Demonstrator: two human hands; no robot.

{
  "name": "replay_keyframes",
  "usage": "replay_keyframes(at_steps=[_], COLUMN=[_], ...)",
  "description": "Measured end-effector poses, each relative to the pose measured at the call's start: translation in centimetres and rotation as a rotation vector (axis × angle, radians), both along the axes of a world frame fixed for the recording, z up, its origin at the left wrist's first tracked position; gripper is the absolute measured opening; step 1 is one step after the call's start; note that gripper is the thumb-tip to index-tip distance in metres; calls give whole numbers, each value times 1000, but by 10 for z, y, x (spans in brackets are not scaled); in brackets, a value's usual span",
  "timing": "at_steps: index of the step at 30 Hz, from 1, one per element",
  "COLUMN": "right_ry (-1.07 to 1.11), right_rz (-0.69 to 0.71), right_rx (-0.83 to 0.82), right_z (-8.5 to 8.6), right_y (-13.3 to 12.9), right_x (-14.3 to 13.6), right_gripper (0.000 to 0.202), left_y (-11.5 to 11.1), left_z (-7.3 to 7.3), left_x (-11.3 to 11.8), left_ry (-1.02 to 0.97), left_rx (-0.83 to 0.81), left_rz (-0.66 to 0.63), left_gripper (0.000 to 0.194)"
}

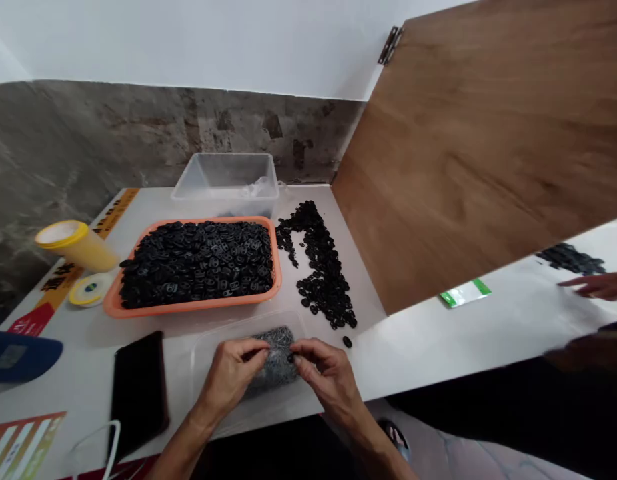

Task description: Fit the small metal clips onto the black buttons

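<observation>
My left hand [234,377] and my right hand [324,375] meet over a clear shallow tray [208,347] that holds a heap of small grey metal pieces [277,363]. The right fingertips pinch a small black piece [291,358], and the left fingertips are closed just beside it; what they hold is too small to tell. An orange tray [194,306] full of black plastic buckle parts [198,261] lies just beyond. Loose black parts [322,267] trail across the white table [418,347] to its right.
A clear empty bin [227,179] stands behind the orange tray. A yellow cup [75,244] and tape roll [88,291] sit at left, a black phone [139,390] near my left arm. A wooden board [483,147] leans at right. Another person's hand [595,285] reaches near a second black pile [571,258].
</observation>
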State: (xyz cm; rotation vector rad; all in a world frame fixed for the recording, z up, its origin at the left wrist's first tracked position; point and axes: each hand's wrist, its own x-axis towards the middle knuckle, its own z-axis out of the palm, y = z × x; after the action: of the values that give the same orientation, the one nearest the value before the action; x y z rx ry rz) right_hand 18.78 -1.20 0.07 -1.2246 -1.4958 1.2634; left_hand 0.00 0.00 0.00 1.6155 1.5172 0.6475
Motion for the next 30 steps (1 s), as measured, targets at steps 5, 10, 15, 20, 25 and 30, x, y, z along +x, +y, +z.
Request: replay_keyframes(at_steps=[5,10,15,20,25,30], right_ry=[-78,-27,39,193,359,521], right_rz=[-6,21,35,69,105,175], right_rx=[120,138,171,77,-40,-157], right_z=[5,9,12,16,16,19], right_y=[3,0,-6,-11,-13,-10], right_x=[-8,-15,-21,-25,-27,-34], right_gripper=[19,14,11,7,8,12], left_y=[-12,-27,-41,-50,-55,-57], left_z=[6,6,4,11,12,8], left_x=[8,20,22,23,18,15], left_ry=[-329,-847,-985,-1069,-1020,-911], left_rx=[-102,-231,-224,-215,-115,-53], left_rz=[175,371,489,532,594,581], left_gripper=[25,14,13,13,16,18])
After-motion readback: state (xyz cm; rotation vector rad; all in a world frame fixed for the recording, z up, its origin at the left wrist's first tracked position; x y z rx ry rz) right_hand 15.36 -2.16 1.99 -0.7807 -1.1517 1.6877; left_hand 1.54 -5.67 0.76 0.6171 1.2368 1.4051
